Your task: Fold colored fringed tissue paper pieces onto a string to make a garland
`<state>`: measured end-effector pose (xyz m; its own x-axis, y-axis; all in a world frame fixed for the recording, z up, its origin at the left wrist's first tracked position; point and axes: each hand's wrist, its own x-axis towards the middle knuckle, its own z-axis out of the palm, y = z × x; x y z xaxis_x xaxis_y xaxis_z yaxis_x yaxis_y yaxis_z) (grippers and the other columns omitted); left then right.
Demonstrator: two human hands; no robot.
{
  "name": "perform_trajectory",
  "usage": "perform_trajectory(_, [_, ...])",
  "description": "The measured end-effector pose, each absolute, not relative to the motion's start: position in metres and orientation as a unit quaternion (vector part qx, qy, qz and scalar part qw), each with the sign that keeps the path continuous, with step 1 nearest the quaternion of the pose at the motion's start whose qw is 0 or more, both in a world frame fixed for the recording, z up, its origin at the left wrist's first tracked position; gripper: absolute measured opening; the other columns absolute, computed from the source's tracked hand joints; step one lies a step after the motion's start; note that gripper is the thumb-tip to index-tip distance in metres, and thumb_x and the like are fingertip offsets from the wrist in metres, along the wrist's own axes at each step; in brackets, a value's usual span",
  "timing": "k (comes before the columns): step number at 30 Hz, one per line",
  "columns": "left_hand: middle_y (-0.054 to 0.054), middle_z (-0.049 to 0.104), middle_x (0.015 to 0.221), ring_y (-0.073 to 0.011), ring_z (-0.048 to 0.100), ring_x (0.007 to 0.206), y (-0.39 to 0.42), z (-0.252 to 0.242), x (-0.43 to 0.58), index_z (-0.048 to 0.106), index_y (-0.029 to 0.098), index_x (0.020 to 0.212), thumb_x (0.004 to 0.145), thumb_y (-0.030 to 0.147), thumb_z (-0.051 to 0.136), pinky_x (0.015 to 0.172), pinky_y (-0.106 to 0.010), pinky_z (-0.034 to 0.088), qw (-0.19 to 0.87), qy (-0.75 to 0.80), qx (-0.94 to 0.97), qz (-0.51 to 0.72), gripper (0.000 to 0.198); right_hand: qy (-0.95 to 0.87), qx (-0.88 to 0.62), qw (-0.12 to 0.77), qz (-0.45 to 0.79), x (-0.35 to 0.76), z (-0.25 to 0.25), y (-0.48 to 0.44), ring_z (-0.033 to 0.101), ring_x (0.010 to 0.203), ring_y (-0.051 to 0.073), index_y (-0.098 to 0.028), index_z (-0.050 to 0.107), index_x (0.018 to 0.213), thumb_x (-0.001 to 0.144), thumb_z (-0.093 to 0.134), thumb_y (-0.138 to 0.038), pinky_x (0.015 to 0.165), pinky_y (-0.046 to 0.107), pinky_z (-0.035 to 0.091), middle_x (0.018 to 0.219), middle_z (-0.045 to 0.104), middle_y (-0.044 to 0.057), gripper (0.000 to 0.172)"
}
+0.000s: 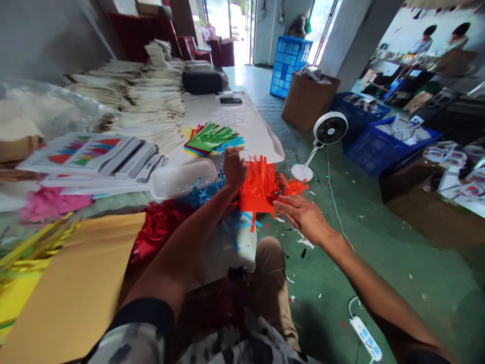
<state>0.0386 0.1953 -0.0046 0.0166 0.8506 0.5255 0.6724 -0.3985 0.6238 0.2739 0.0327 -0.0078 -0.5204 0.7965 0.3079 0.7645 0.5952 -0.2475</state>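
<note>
Your khaki-trousered knee (267, 268) lies below the fringed orange paper sheet (257, 189), held just off the white-covered worktop's (242, 121) near corner. Your left hand (234, 167) grips its top, fingers curled closed; your right hand (303, 217) stays open, fingers spread flat, steadying the strips.

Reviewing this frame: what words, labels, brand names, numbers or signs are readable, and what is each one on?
No text can be read. The white fan has a small mark on its hub, too small to read. The printed sheets and white power strip carry markings too small or blurred to read.
</note>
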Motion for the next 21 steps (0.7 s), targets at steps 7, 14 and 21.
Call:
perform_trajectory(7, [-0.001,0.077,0.100,-0.0188,0.071,0.101,0.130,-0.014,0.012,0.076,0.023,0.091,0.077,0.001,0.055,0.097,-0.030,0.054,0.127,0.286,0.926,0.212,0.033,-0.898,-0.415,0.108,0.095,0.266,-0.014,0.020,0.065,0.133,0.032,-0.021,0.075,0.128,0.087,0.064,-0.015,0.112,0.056,0.051,0.137,0.072,0.011,0.043])
perform_trajectory(14, [-0.016,0.067,0.140,-0.0279,0.059,0.134,0.137,-0.020,0.018,0.063,0.015,0.139,0.093,0.011,0.051,0.120,-0.048,0.040,0.083,0.380,0.891,0.236,0.047,-0.853,-0.383,0.293,0.200,0.243,0.034,-0.011,0.071,0.121,0.025,-0.028,0.075,0.125,0.093,0.056,-0.009,0.103,0.052,0.056,0.128,0.077,0.007,0.042])
perform_trajectory(21, [-0.016,0.062,0.141,-0.0359,0.053,0.135,0.105,-0.012,0.011,0.062,0.017,0.135,0.081,0.035,0.084,0.120,-0.050,0.040,0.090,0.318,0.926,0.181,0.061,-0.737,-0.180,0.437,0.483,0.217,0.113,-0.102,0.077,0.081,0.023,-0.043,0.075,0.121,0.094,0.070,-0.034,0.071,0.035,0.066,0.105,0.082,0.001,0.029])
